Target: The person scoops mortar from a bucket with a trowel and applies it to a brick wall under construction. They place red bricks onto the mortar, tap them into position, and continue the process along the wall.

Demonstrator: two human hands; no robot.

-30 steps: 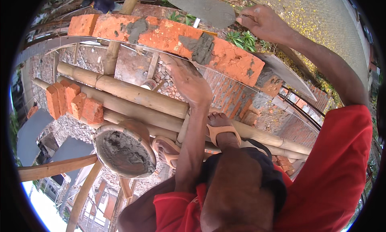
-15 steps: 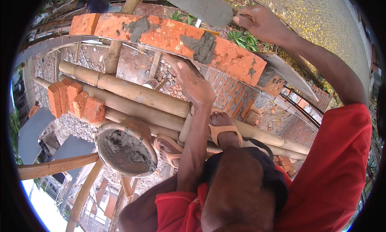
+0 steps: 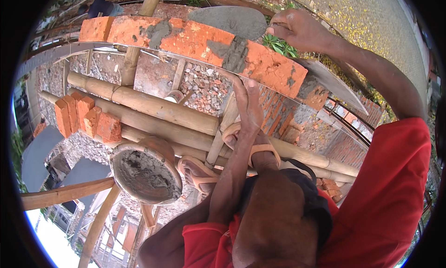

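Observation:
Across the top runs a brick wall (image 3: 195, 35) of orange bricks, with grey mortar (image 3: 236, 53) smeared over the joints. My right hand (image 3: 297, 30) is closed round a trowel (image 3: 230, 20); its handle is hidden in my fingers. The mortar-coated blade lies just beyond the wall's far edge, partly covered by the bricks. Below the wall, my left hand (image 3: 248, 103) is open with its fingers stretched out. Its fingertips reach the near side of the wall below a mortar joint; whether they press on it I cannot tell.
A round bowl of wet mortar (image 3: 146, 175) stands left of my sandalled feet. Several loose bricks (image 3: 88, 114) sit on the bamboo poles (image 3: 144, 105) under me. A taut string (image 3: 274, 89) follows the wall's near edge. Rubble (image 3: 202, 89) lies far below between the poles.
My left hand has slid right along the wall's near side. The trowel blade has come down and slightly left, closer behind the bricks; my right hand has shifted slightly.

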